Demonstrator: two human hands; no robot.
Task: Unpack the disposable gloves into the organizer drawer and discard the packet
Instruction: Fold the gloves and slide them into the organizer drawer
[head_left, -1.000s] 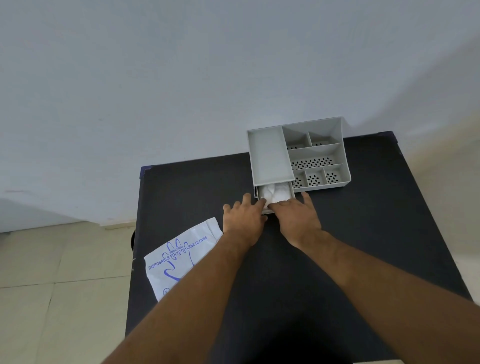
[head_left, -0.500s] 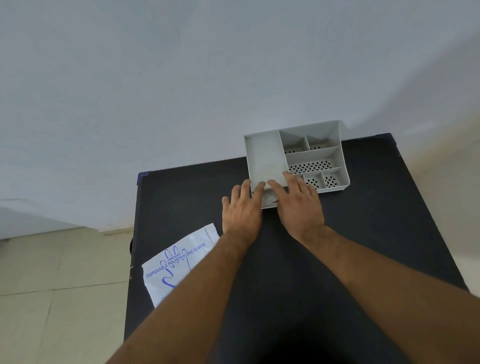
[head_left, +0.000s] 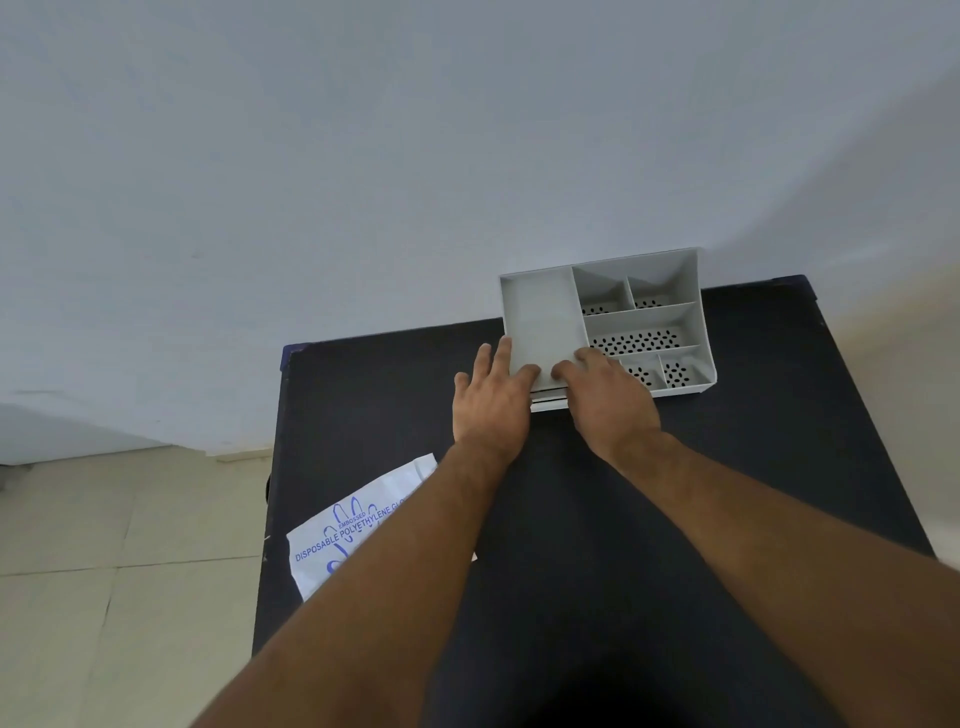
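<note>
A grey plastic organizer (head_left: 644, 317) with several perforated compartments stands at the back of the black table (head_left: 727, 493), against the wall. Its drawer front (head_left: 548, 404) shows as a pale strip below the left tray, nearly flush with the body; the gloves are hidden inside. My left hand (head_left: 491, 402) lies flat at the organizer's near left corner, fingers spread against the tray's edge. My right hand (head_left: 608, 402) rests on the front of the organizer, fingers bent over its rim. The white packet (head_left: 358, 525) with blue glove print lies flat on the table's left edge, partly under my left forearm.
A pale blue-grey wall rises right behind the table. Beige floor tiles (head_left: 104, 571) lie to the left, beyond the table's left edge.
The drawer, open with white gloves showing a second ago, has slid back into the organizer. Both hands moved forward with it, and the gloves are out of sight.
</note>
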